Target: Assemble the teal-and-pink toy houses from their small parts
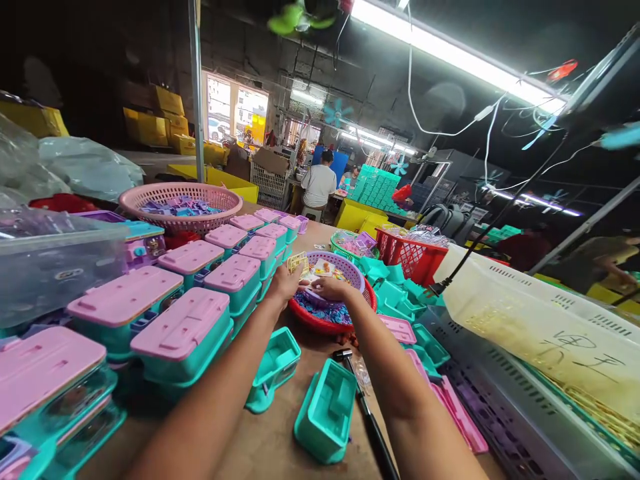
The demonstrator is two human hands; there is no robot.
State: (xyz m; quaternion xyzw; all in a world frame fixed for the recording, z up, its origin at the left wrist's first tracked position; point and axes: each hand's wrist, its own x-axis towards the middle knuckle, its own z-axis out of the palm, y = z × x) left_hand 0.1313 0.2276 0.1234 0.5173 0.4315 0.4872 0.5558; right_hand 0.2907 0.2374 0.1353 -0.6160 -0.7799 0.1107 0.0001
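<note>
Both hands reach into purple basket (350,267): left hand (286,281) pinches yellow card (297,263), right hand (327,289) grips purple piece (314,297).

Hemmed in by stacked pink-lidded boxes (183,333) at left, white crate (545,327) at right; bare tabletop (280,433) open at lower centre.
</note>
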